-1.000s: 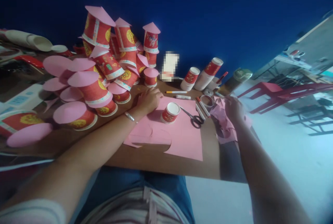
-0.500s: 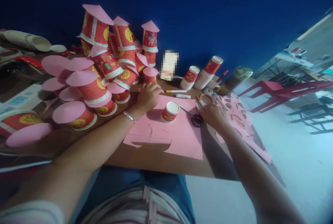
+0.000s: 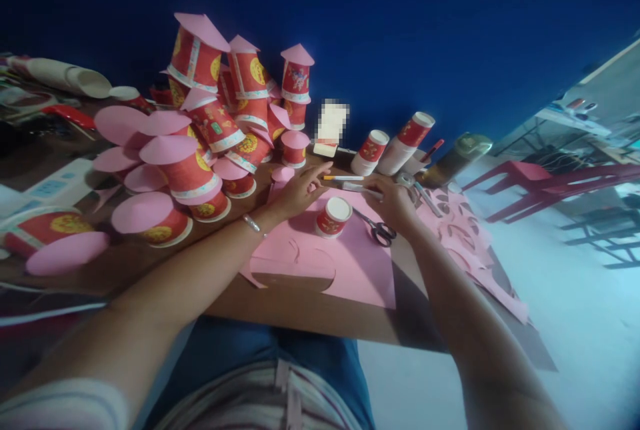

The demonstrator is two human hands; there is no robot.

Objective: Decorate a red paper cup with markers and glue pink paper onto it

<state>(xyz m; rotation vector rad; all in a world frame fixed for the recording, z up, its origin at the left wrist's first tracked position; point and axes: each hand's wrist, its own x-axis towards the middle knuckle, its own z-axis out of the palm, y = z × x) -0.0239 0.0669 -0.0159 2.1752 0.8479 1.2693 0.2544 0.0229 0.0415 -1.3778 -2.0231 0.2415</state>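
Observation:
In the head view my left hand (image 3: 301, 194) hovers over the far left part of a pink paper sheet (image 3: 365, 270), its fingers apart and holding nothing. Beside it is a small pink paper cone (image 3: 283, 175). My right hand (image 3: 394, 205) is closed around a slim whitish stick, whose kind I cannot make out, pointing left beside a white tube (image 3: 352, 187). A red paper cup (image 3: 333, 218) stands upside down on the sheet between my hands. Scissors (image 3: 381, 233) with dark handles lie right of the cup. A yellow-and-white pen (image 3: 343, 179) lies beyond.
Red paper-cup lanterns with pink cone roofs (image 3: 167, 148) are piled on the left. Stacked cups (image 3: 370, 152) stand at the back, near a blurred-out phone-like panel (image 3: 331, 125). Pink paper scraps (image 3: 460, 223) cover the right side. A red plastic stool (image 3: 520, 177) stands beyond.
My left hand has come away from the small pink cone, moving right and nearer, and the cone now shows. My right hand has moved left with a whitish stick. The view has shifted slightly.

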